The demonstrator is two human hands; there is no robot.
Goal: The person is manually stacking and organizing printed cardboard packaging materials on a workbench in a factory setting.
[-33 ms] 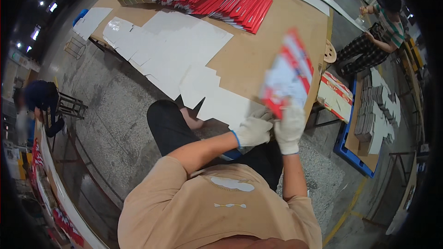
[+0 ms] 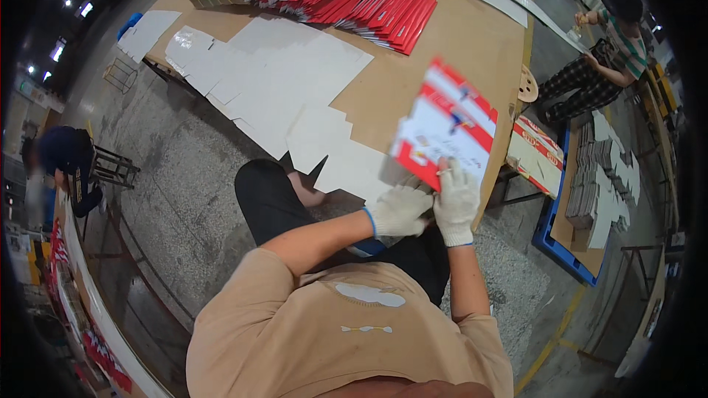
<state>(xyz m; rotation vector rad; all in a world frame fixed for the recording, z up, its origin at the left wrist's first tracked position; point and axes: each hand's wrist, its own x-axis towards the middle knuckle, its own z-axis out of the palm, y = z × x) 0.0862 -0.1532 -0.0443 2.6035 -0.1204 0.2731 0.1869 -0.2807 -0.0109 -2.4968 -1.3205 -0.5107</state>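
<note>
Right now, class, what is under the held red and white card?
Brown tabletop shows beyond the card, with white cardboard to its left. The right hand overlaps the card's lower edge; whatever lies directly beneath is covered.

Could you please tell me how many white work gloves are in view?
2: one on the left hand, one on the right hand, which overlaps the lower part of the red-and-white piece. Any on the co-worker at far left may be hidden.

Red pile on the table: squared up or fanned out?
Fanned out. The red pile runs as a long, slanted row across the table, its pieces overlapping with staggered edges.
</note>
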